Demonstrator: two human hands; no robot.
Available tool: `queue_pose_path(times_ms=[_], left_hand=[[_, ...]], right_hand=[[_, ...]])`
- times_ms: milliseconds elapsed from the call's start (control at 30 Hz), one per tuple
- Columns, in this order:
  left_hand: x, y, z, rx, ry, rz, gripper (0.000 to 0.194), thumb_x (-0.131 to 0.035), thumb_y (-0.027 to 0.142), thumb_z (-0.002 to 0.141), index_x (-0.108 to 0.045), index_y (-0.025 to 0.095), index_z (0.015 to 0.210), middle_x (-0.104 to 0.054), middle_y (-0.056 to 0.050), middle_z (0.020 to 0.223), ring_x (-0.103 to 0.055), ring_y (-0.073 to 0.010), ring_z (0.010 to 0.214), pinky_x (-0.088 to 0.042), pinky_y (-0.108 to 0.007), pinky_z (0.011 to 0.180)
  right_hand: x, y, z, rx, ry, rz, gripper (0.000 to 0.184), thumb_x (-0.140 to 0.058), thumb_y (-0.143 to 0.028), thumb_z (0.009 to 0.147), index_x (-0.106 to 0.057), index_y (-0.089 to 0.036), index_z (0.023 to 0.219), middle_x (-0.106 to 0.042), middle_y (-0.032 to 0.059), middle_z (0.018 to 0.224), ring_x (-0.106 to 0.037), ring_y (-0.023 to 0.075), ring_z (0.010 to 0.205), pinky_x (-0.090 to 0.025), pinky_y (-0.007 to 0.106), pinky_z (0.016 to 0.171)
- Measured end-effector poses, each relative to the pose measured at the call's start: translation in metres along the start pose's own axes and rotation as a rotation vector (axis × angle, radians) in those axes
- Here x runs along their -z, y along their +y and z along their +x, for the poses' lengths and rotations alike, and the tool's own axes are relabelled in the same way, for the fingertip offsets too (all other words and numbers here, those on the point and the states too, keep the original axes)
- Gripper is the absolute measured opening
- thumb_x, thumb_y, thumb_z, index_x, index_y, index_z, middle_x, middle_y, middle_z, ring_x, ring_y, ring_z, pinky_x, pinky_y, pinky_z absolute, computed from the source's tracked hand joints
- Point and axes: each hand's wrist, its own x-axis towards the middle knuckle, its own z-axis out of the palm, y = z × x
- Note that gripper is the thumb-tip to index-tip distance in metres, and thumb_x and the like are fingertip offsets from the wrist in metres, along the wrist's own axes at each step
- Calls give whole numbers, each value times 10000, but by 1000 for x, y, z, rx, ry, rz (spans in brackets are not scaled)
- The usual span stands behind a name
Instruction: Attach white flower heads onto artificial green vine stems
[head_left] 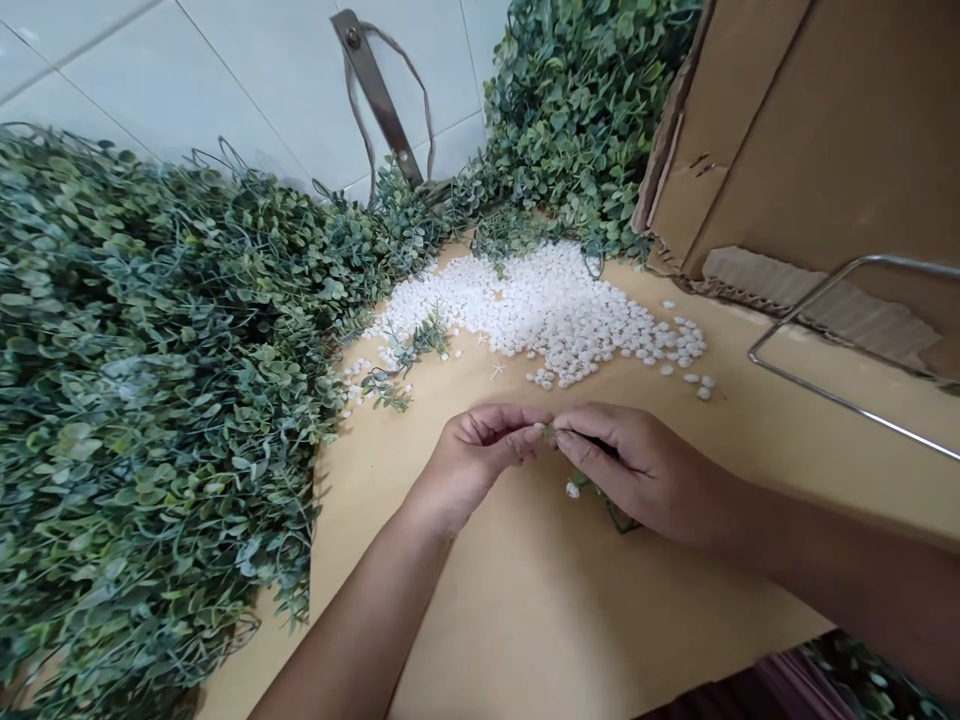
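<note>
My right hand (637,460) is closed around an artificial green sprig (616,515), whose stem and leaves hang below the palm. One small white flower head (573,490) shows on the sprig. The fingertips of my left hand (491,440) are pinched together, meeting the right fingertips at a tiny green tip. What the left fingers hold is too small and covered to make out. Beyond both hands lies a spread pile of small white flower heads (517,300) on the tan tabletop (510,620).
Heaps of artificial greenery (165,350) fill the left side, with more greenery (592,110) at the back. Loose sprigs (420,340) lie by the pile's left edge. A cardboard box (825,130) and a bent metal rod (847,400) stand right. A metal strip (379,95) leans on white tiles.
</note>
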Motion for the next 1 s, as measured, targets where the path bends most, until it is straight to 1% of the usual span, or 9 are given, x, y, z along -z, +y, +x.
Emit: queue_pose_path(times_ms=[67,167,300,533,667,733,867,1000], left_hand=[[0,-1,1,12,-2,-27,213,-806,247,524,-737,159,704,-641,8,586,-506,-56,542,-382,-191,549],[1,-3,3,13,27,-38,231,-818,256,512,-745,167,713,-633,14,555,-504,-52,527,-387,-185,541],[1,-6,3,-14,21,-47,220,-825,258,507,-741,170,690,-642,13,560,-512,-52,519,-399,-182,530],[-1,-9,3,-32,5,-61,211,-822,250,518,-712,152,669,-670,3,603,-555,-70,536,-454,-203,563],[-2,-9,3,-30,-22,-66,210,-813,256,536,-693,142,666,-665,-4,576,-583,-90,534,-472,-217,554],[-1,-8,3,-24,-28,-65,208,-811,253,538,-696,146,674,-666,-5,569,-593,-96,541,-477,-218,558],[-1,-7,1,-5,-34,-49,222,-811,240,538,-730,162,730,-671,-1,575,-584,-86,537,-482,-214,573],[0,-6,1,23,-38,-62,216,-826,237,510,-739,160,692,-665,-2,555,-576,-78,521,-476,-195,546]], right_hand=[[0,-1,1,5,1,7,256,-390,-202,880,-409,-183,626,-407,-35,584,-405,96,551,-311,223,525],[0,0,1,-16,4,18,279,-412,-181,853,-364,-183,578,-367,-48,545,-380,85,518,-292,219,502],[-1,1,1,-39,32,19,278,-434,-186,828,-379,-179,556,-350,-51,525,-370,80,500,-293,216,486],[-1,1,-1,-40,95,7,270,-452,-186,810,-406,-174,544,-383,-44,522,-391,81,503,-313,210,486],[-1,0,-2,-17,116,4,247,-451,-172,807,-457,-168,560,-422,-34,535,-413,86,520,-336,213,507],[-1,0,-1,1,125,0,249,-454,-160,803,-453,-170,554,-425,-32,535,-417,87,523,-339,214,512],[-2,-1,-1,42,131,13,259,-466,-138,801,-457,-171,544,-435,-30,542,-429,86,527,-342,215,520],[-1,0,-2,57,133,27,246,-474,-130,803,-485,-165,559,-443,-31,550,-434,79,529,-344,209,520]])
